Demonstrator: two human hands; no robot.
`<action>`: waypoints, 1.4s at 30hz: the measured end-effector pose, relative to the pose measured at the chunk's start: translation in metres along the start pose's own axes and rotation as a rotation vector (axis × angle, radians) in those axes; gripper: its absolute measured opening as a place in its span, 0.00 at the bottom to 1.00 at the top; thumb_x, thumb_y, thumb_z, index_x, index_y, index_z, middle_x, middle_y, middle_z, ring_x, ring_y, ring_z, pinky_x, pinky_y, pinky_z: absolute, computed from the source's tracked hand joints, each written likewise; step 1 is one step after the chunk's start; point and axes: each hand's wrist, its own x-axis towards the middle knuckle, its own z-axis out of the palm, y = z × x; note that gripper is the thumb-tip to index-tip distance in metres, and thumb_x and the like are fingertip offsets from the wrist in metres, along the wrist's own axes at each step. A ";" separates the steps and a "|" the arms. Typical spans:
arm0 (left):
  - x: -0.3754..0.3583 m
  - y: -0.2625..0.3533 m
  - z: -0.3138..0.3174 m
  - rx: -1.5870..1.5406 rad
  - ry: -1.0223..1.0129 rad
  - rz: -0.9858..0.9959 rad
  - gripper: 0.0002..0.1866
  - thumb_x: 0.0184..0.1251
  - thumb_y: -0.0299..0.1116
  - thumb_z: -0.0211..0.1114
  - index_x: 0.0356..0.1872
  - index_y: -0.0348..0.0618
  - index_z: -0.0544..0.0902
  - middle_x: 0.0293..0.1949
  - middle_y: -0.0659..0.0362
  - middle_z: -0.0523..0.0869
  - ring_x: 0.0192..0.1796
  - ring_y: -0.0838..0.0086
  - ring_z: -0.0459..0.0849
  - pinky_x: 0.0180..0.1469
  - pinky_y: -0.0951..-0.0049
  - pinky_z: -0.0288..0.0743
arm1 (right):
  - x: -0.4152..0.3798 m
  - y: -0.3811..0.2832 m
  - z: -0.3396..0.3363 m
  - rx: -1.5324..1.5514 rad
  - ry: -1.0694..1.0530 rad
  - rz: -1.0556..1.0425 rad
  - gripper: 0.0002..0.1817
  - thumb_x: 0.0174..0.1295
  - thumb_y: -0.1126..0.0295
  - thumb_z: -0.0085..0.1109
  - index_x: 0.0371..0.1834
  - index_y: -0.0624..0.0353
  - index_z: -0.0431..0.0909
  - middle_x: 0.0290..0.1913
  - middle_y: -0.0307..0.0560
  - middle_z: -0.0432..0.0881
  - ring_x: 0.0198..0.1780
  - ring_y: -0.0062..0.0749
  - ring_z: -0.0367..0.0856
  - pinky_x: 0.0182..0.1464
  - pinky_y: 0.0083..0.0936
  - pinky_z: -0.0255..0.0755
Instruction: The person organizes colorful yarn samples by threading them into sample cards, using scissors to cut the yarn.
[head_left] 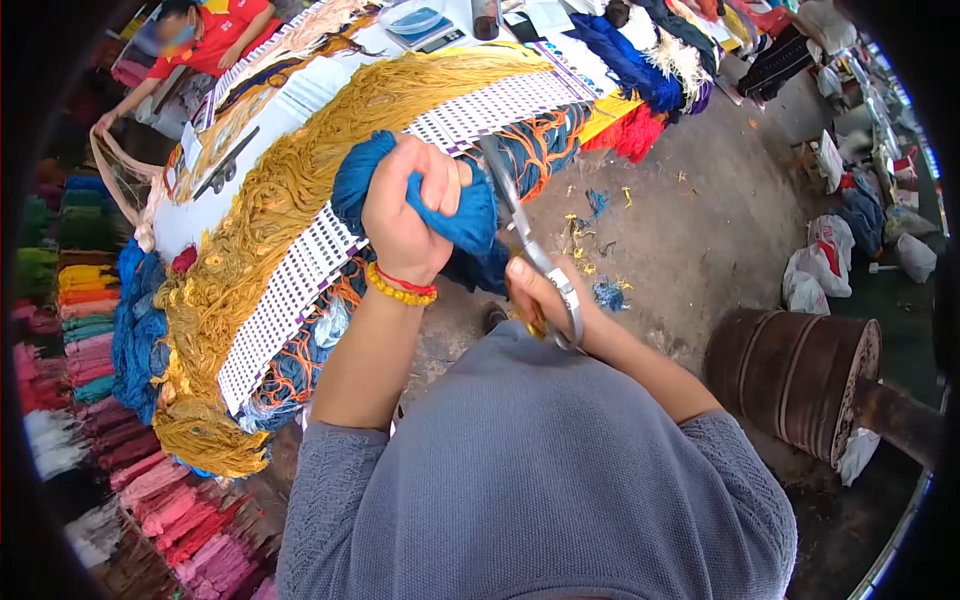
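Note:
In the head view my left hand (410, 215) is closed in a fist round a hank of blue yarn (476, 222), which bulges out on both sides of the fingers. Red and yellow bands circle that wrist. My right hand (540, 290) grips a large pair of metal scissors (527, 240) by the handles. Its blades point up, right beside the yarn's right end. Below both hands, long mustard-yellow yarn (285, 175) lies along the table, next to a white printed strip (290, 290) with rows of dark marks.
Across the table (295, 95) a person in a red shirt (215, 40) handles pale yarn. A digital scale (430, 40) stands at the back. Coloured yarn bundles (160, 490) line the floor at left. A rusty drum (790, 375) lies at right, near plastic bags (820, 265).

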 end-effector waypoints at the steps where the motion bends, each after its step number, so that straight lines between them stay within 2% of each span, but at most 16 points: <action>1: 0.001 0.003 -0.001 0.058 0.025 0.005 0.15 0.66 0.35 0.43 0.19 0.43 0.65 0.15 0.63 0.67 0.21 0.77 0.68 0.36 0.75 0.65 | 0.002 -0.003 -0.001 -0.021 0.097 -0.028 0.25 0.55 0.47 0.56 0.17 0.59 0.69 0.11 0.36 0.68 0.13 0.19 0.66 0.15 0.17 0.59; 4: -0.005 -0.002 0.003 0.316 -0.011 0.045 0.15 0.69 0.35 0.41 0.24 0.40 0.69 0.25 0.58 0.74 0.34 0.73 0.75 0.45 0.72 0.69 | 0.013 -0.024 -0.006 0.031 0.253 -0.241 0.16 0.52 0.60 0.63 0.26 0.60 0.70 0.18 0.36 0.72 0.19 0.17 0.70 0.21 0.16 0.64; 6: -0.011 -0.012 0.015 0.304 0.052 -0.043 0.13 0.68 0.36 0.43 0.26 0.41 0.69 0.25 0.57 0.76 0.34 0.68 0.77 0.48 0.66 0.68 | 0.015 -0.043 0.006 0.121 0.307 -0.329 0.11 0.51 0.71 0.62 0.30 0.62 0.69 0.19 0.36 0.72 0.20 0.17 0.69 0.22 0.17 0.65; 15: 0.000 0.004 -0.017 -0.160 0.185 -0.187 0.12 0.66 0.37 0.50 0.25 0.43 0.71 0.28 0.54 0.80 0.39 0.64 0.79 0.49 0.63 0.70 | 0.010 -0.025 -0.014 0.089 0.398 -0.280 0.07 0.52 0.77 0.56 0.33 0.61 0.68 0.24 0.37 0.72 0.22 0.16 0.70 0.25 0.15 0.66; 17: 0.002 0.008 -0.024 -0.329 0.167 -0.235 0.11 0.66 0.37 0.50 0.25 0.44 0.71 0.27 0.56 0.80 0.38 0.64 0.79 0.49 0.62 0.70 | 0.014 -0.001 -0.032 -0.109 0.411 -0.290 0.08 0.51 0.76 0.56 0.33 0.62 0.69 0.24 0.37 0.72 0.25 0.19 0.71 0.28 0.18 0.68; 18: 0.003 0.012 -0.026 -0.373 0.219 -0.252 0.11 0.65 0.37 0.51 0.25 0.44 0.72 0.27 0.57 0.80 0.38 0.65 0.79 0.50 0.62 0.70 | 0.011 0.006 -0.044 -0.344 0.436 -0.132 0.09 0.51 0.71 0.55 0.34 0.63 0.71 0.26 0.48 0.77 0.30 0.33 0.78 0.32 0.29 0.71; 21: 0.009 0.024 -0.045 -0.492 0.298 -0.289 0.12 0.65 0.37 0.51 0.24 0.43 0.74 0.29 0.58 0.81 0.39 0.67 0.80 0.51 0.61 0.70 | 0.006 0.026 -0.080 -0.984 0.378 0.089 0.15 0.52 0.64 0.53 0.40 0.61 0.72 0.33 0.66 0.77 0.39 0.58 0.76 0.40 0.46 0.69; 23: 0.011 0.032 -0.047 -0.501 0.298 -0.271 0.12 0.65 0.37 0.51 0.24 0.43 0.74 0.29 0.58 0.81 0.40 0.67 0.80 0.51 0.60 0.70 | 0.002 0.069 -0.108 -1.163 0.394 0.148 0.15 0.51 0.64 0.53 0.40 0.60 0.73 0.31 0.63 0.78 0.36 0.58 0.77 0.39 0.46 0.70; 27: 0.009 0.036 -0.051 -0.506 0.273 -0.278 0.11 0.65 0.38 0.50 0.27 0.44 0.74 0.36 0.55 0.81 0.46 0.64 0.79 0.53 0.58 0.69 | -0.001 0.053 -0.104 -0.998 0.569 0.011 0.21 0.49 0.55 0.59 0.39 0.61 0.72 0.30 0.60 0.79 0.35 0.55 0.78 0.38 0.42 0.71; 29: 0.010 0.032 -0.041 -0.448 0.342 -0.294 0.11 0.66 0.39 0.50 0.30 0.44 0.74 0.41 0.54 0.79 0.50 0.61 0.76 0.54 0.56 0.68 | 0.001 0.003 -0.079 -0.817 0.575 -0.025 0.27 0.44 0.55 0.67 0.42 0.63 0.73 0.33 0.53 0.80 0.37 0.37 0.80 0.41 0.28 0.71; 31: 0.008 0.023 -0.030 -0.367 0.308 -0.329 0.11 0.66 0.40 0.50 0.32 0.44 0.74 0.42 0.54 0.79 0.49 0.61 0.76 0.54 0.55 0.67 | 0.010 -0.034 -0.055 -0.583 0.475 -0.324 0.33 0.40 0.54 0.71 0.46 0.64 0.70 0.39 0.49 0.79 0.39 0.29 0.76 0.42 0.26 0.69; 32: 0.007 0.019 -0.024 -0.286 0.275 -0.357 0.11 0.66 0.41 0.50 0.34 0.45 0.74 0.43 0.54 0.79 0.49 0.62 0.75 0.54 0.55 0.67 | 0.021 -0.046 -0.048 -0.613 0.412 -0.464 0.40 0.36 0.47 0.72 0.47 0.64 0.67 0.36 0.52 0.77 0.38 0.37 0.78 0.42 0.29 0.71; 35: 0.004 0.006 0.001 -0.161 0.184 -0.410 0.14 0.66 0.44 0.50 0.41 0.46 0.75 0.39 0.57 0.79 0.46 0.67 0.76 0.52 0.64 0.69 | 0.028 -0.104 -0.005 -0.780 0.193 -0.602 0.42 0.33 0.45 0.71 0.43 0.67 0.65 0.37 0.60 0.77 0.41 0.51 0.78 0.42 0.36 0.71; 37: 0.006 0.003 -0.008 -0.245 -0.118 -0.456 0.17 0.68 0.46 0.46 0.43 0.45 0.74 0.32 0.62 0.79 0.40 0.75 0.76 0.48 0.75 0.69 | 0.041 -0.114 0.010 -0.838 0.106 -0.594 0.32 0.42 0.55 0.67 0.43 0.68 0.65 0.35 0.64 0.77 0.40 0.56 0.77 0.42 0.38 0.71; 39: 0.006 0.001 -0.013 -0.117 0.015 -0.355 0.24 0.69 0.51 0.41 0.53 0.44 0.71 0.36 0.62 0.81 0.40 0.75 0.80 0.45 0.72 0.73 | 0.049 -0.124 0.019 -0.886 0.121 -0.516 0.22 0.47 0.66 0.58 0.42 0.69 0.66 0.33 0.65 0.77 0.40 0.58 0.76 0.41 0.38 0.70; 42: -0.008 0.002 0.000 -0.050 -0.132 -0.294 0.37 0.62 0.63 0.40 0.63 0.45 0.58 0.59 0.57 0.68 0.62 0.69 0.66 0.62 0.61 0.58 | 0.065 -0.140 0.016 -0.683 0.127 -0.749 0.20 0.45 0.66 0.61 0.40 0.66 0.72 0.34 0.61 0.78 0.39 0.53 0.78 0.41 0.36 0.71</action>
